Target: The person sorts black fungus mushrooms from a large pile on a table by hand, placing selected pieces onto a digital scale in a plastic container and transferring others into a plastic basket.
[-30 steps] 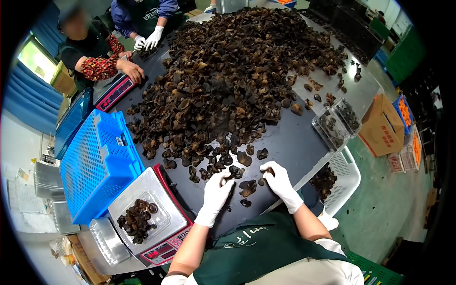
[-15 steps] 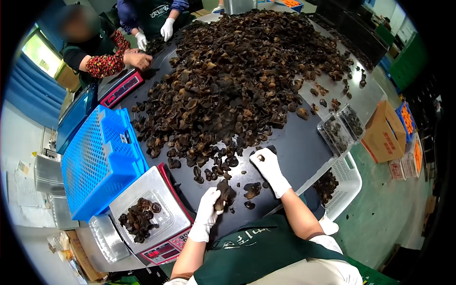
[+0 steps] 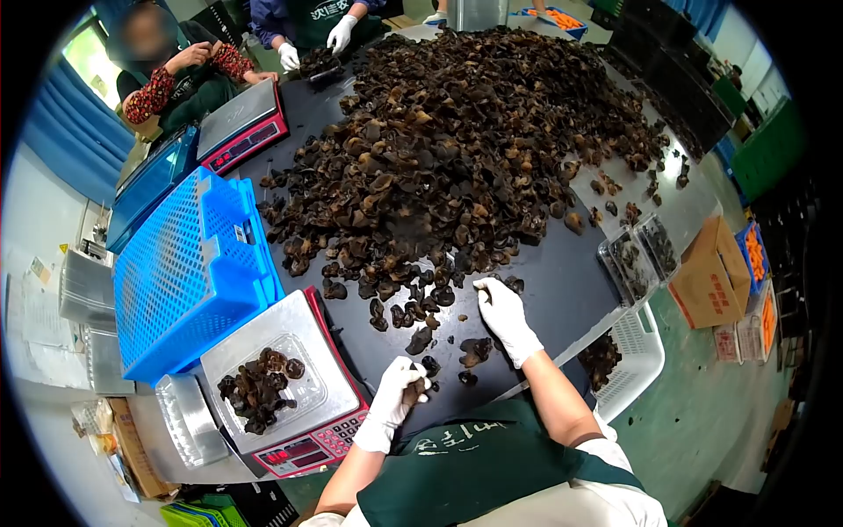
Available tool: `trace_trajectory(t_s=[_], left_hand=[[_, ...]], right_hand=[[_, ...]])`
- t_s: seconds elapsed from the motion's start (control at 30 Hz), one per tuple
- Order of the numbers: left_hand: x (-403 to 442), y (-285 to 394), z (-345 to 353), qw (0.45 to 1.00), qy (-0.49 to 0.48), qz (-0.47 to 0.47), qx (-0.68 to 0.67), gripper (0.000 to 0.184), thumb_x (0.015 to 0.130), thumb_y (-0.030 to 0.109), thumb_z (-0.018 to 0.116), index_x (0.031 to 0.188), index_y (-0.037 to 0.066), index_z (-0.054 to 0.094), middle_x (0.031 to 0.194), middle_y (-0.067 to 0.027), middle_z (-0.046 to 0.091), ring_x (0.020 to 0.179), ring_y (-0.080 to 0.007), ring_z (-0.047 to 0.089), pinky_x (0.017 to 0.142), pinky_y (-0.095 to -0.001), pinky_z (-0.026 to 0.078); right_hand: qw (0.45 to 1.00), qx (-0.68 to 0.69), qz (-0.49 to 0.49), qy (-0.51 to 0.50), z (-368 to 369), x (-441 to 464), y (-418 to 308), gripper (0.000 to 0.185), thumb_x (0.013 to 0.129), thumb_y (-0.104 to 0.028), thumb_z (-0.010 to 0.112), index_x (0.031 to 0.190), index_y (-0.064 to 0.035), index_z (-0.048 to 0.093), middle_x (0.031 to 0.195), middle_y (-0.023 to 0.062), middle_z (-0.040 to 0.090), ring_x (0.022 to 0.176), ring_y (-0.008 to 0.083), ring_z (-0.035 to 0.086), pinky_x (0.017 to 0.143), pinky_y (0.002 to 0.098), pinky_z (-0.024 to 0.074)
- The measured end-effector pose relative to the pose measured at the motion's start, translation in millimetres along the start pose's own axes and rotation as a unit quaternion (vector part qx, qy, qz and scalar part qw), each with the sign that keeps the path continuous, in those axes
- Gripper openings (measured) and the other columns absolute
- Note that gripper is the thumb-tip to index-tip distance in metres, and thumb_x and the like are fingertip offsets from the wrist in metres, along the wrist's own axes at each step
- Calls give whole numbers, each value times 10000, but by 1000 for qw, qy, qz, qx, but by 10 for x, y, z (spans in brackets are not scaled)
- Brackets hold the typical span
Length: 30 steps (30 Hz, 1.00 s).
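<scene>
My left hand [image 3: 397,400], in a white glove, is closed around a brown piece of wood ear mushroom [image 3: 414,392] near the table's front edge. My gloved right hand [image 3: 507,321] reaches over the dark tabletop, fingers stretched forward, with nothing visible in them. A dark wood ear piece [image 3: 515,285] lies beside its fingertips. Between my hands are several loose pieces, among them a larger wood ear [image 3: 475,351]. Beyond them rises a big heap of wood ear mushrooms [image 3: 421,167]. To the left, a scale [image 3: 318,373] carries a clear plastic tray [image 3: 307,400] with wood ears [image 3: 261,391] in it.
A blue crate [image 3: 167,272] stands behind the scale, with a second scale [image 3: 241,132] farther back. Clear boxes [image 3: 628,263] of wood ears sit at the right edge, above a white basket [image 3: 645,351]. Two people [image 3: 180,70] are across the table; one wears white gloves [image 3: 342,33].
My left hand has drawn the wood ear closer and folded its fingers over it. My right hand's fingers have straightened. Across the table, the person in patterned sleeves has raised a hand off the table.
</scene>
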State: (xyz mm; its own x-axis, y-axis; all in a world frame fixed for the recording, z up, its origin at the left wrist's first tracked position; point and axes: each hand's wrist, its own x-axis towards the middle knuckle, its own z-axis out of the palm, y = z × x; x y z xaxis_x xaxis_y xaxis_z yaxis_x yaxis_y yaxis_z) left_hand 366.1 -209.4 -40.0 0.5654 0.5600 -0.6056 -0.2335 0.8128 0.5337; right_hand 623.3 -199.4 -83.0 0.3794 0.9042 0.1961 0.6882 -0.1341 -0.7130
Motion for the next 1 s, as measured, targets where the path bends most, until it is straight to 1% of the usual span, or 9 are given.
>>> trace_trajectory(t_s=[0.1, 0.3, 0.4, 0.47, 0.5, 0.53, 0.63, 0.83, 1.0], left_hand=[[250, -89, 53, 836, 128, 298, 442, 232, 817, 99, 599, 1011, 79, 475, 791, -58, 567, 706, -182, 596, 649, -294, 498], [527, -24, 174, 620, 188, 223, 728, 381, 775, 246, 667, 1125, 139, 562, 1014, -116, 549, 894, -306, 596, 717, -394, 507], [551, -143, -27, 641, 178, 307, 680, 344, 796, 234, 660, 1109, 116, 579, 945, -102, 559, 830, -276, 603, 690, -384, 505], [507, -179, -123, 794, 125, 357, 477, 273, 845, 241, 647, 1065, 87, 601, 890, -58, 589, 756, -191, 594, 591, -333, 493], [270, 46, 62, 954, 112, 77, 268, 258, 896, 270, 609, 1065, 74, 613, 899, -13, 618, 739, -111, 575, 515, -260, 454], [151, 81, 52, 989, 62, 57, 118, 267, 907, 275, 594, 1081, 75, 615, 927, -7, 628, 740, -97, 575, 500, -239, 440], [-43, 107, -5, 989, 35, -30, -142, 351, 926, 276, 560, 1204, 62, 564, 1098, -98, 649, 730, -129, 611, 455, -219, 427], [-323, 97, 55, 989, 4, -42, -142, 400, 939, 288, 549, 1275, 74, 515, 1128, -97, 624, 794, -145, 593, 495, -225, 433], [-658, 163, 31, 994, -27, -1, -111, 352, 920, 311, 573, 1158, 51, 564, 1027, -103, 648, 764, -152, 589, 519, -230, 418]], right_hand=[[997, 4, 49, -52, 16, 49, -294, 298, 809, -293, 681, 1029, -96, 642, 837, 101, 663, 757, 261, 641, 700, 331, 505], [986, -102, 51, -118, 333, 149, -240, 294, 781, -361, 658, 847, -77, 622, 830, 113, 636, 816, 301, 629, 723, 396, 488], [996, 70, 38, -41, 145, 79, -183, 222, 762, -238, 672, 754, -35, 582, 721, 92, 582, 661, 232, 575, 633, 344, 472], [966, 229, 114, -21, -61, 16, -218, 137, 759, -110, 663, 792, -2, 585, 681, 41, 538, 622, 111, 498, 576, 266, 439], [925, 354, 131, -37, -131, -31, -224, 75, 771, -68, 630, 811, -12, 597, 691, 32, 546, 645, 97, 511, 585, 252, 443], [922, 354, 149, -43, -240, -69, -325, 53, 772, -52, 617, 782, -19, 578, 695, 30, 551, 644, 96, 511, 585, 248, 445], [922, 371, 81, -72, -227, -228, -403, 81, 768, -21, 583, 732, -28, 511, 691, 33, 554, 630, 96, 509, 578, 247, 448], [939, -122, -106, -304, -209, -597, -850, 301, 744, -324, 690, 929, -107, 592, 774, 112, 653, 745, 310, 648, 645, 412, 512], [897, -223, -141, -354, -113, -628, -795, 243, 745, -308, 660, 880, -106, 648, 789, 94, 648, 754, 284, 638, 636, 410, 501]])
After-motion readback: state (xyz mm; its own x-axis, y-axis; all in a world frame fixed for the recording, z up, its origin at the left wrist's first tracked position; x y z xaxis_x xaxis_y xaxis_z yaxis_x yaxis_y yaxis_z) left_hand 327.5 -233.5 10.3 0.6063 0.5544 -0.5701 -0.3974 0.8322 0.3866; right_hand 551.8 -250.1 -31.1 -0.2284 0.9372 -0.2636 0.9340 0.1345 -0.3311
